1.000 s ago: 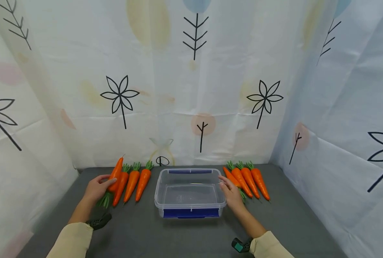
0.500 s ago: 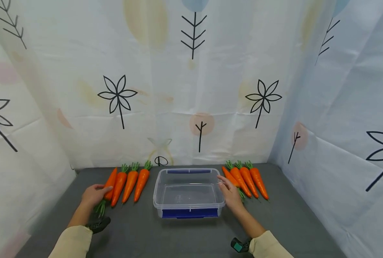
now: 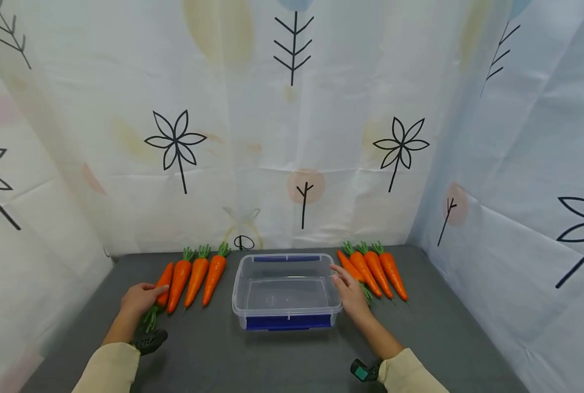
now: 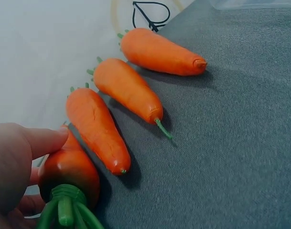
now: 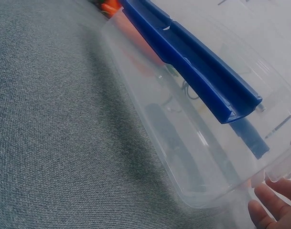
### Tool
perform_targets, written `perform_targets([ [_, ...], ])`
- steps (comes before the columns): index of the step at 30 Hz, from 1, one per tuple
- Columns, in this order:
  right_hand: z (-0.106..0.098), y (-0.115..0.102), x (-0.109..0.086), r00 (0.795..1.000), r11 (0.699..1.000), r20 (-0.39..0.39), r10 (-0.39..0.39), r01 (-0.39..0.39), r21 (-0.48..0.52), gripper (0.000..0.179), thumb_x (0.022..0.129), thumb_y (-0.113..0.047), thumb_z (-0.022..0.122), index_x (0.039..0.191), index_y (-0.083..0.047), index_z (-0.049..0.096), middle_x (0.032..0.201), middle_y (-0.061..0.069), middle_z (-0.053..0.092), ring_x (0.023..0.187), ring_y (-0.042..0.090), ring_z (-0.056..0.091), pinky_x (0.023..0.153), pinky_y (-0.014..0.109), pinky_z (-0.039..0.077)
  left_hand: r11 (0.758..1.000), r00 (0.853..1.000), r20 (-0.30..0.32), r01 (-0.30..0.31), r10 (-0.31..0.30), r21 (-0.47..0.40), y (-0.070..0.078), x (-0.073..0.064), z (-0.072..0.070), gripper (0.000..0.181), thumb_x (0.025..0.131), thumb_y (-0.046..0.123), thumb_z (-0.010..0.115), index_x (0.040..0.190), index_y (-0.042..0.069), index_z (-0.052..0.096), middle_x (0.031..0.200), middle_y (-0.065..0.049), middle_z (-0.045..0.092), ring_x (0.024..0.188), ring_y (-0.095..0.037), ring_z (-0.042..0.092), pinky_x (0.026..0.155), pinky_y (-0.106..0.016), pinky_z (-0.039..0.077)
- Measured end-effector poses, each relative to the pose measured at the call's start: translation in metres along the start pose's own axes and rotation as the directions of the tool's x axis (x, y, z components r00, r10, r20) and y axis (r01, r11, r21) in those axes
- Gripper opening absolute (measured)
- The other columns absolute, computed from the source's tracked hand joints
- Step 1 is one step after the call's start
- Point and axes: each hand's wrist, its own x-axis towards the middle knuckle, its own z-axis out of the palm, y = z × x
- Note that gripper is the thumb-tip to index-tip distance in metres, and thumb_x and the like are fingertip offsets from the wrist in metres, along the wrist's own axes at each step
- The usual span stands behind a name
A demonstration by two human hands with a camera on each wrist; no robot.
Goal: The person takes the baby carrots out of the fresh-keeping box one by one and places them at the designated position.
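Observation:
My left hand (image 3: pixel 137 302) grips an orange carrot (image 4: pixel 71 167) at the left end of a row, thumb on top and fingers along its far side. That carrot's green leaves point toward me and its tip points away. Three more carrots (image 3: pixel 196 281) lie beside it, leaves toward the back. In the middle stands a clear plastic box (image 3: pixel 240 297) with blue latches (image 3: pixel 288 322), no lid on it. My right hand (image 3: pixel 353 297) is at the box's right side, with loosely extended fingers (image 5: pixel 269 200) against its wall near the rim.
Several carrots (image 3: pixel 376 273) lie to the right of the box, the leftmost with its leaves toward me, partly behind my right hand. A grey cloth (image 3: pixel 213 355) covers the table. White patterned curtains (image 3: pixel 252 136) enclose the back and sides.
The carrot in my left hand has come down from above the row's left end onto the table, moving slightly left and nearer me. My right hand has stayed at the box.

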Motion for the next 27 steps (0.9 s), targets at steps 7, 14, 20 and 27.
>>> perform_targets([
  [7,-0.001,0.004,0.001,1.0,1.0,-0.004,-0.02,0.02,-0.001,0.034,0.102,-0.019,0.052,0.133,-0.006,0.058,0.117,0.025,0.063,0.106,0.038,0.06,0.089,0.053,0.048,0.999,0.999,0.022,-0.031,0.03,0.019,-0.005,-0.001,-0.002,0.085,0.094,0.058,0.05,0.132,-0.017,0.04,0.131,-0.041,0.039,0.116,-0.055,0.041,0.091,-0.06,0.041],
  [14,-0.003,0.004,0.0,1.0,1.0,0.008,-0.012,0.012,-0.011,0.036,0.102,-0.022,0.052,0.135,-0.006,0.057,0.12,0.024,0.062,0.109,0.038,0.059,0.091,0.054,0.047,0.999,0.998,0.031,-0.047,0.046,0.012,-0.007,-0.003,-0.001,0.087,0.093,0.061,0.05,0.134,-0.015,0.039,0.134,-0.041,0.035,0.119,-0.057,0.036,0.093,-0.062,0.038],
  [20,-0.009,0.002,-0.002,0.998,0.999,0.056,0.034,-0.034,-0.003,0.039,0.103,-0.025,0.051,0.136,-0.007,0.056,0.127,0.022,0.059,0.113,0.038,0.057,0.094,0.053,0.046,0.999,0.999,0.02,-0.044,0.043,0.026,-0.01,-0.004,-0.005,0.085,0.094,0.061,0.047,0.134,-0.014,0.039,0.135,-0.041,0.033,0.12,-0.057,0.035,0.093,-0.063,0.037],
  [27,-0.02,-0.006,0.001,0.99,0.992,0.057,0.128,-0.128,-0.008,0.04,0.103,-0.026,0.051,0.14,-0.01,0.053,0.128,0.023,0.057,0.107,0.035,0.059,0.08,0.047,0.053,0.997,0.999,0.005,-0.054,0.054,0.055,-0.011,-0.006,-0.01,0.078,0.093,0.053,0.056,0.132,-0.013,0.042,0.132,-0.041,0.036,0.117,-0.056,0.038,0.091,-0.062,0.039],
])
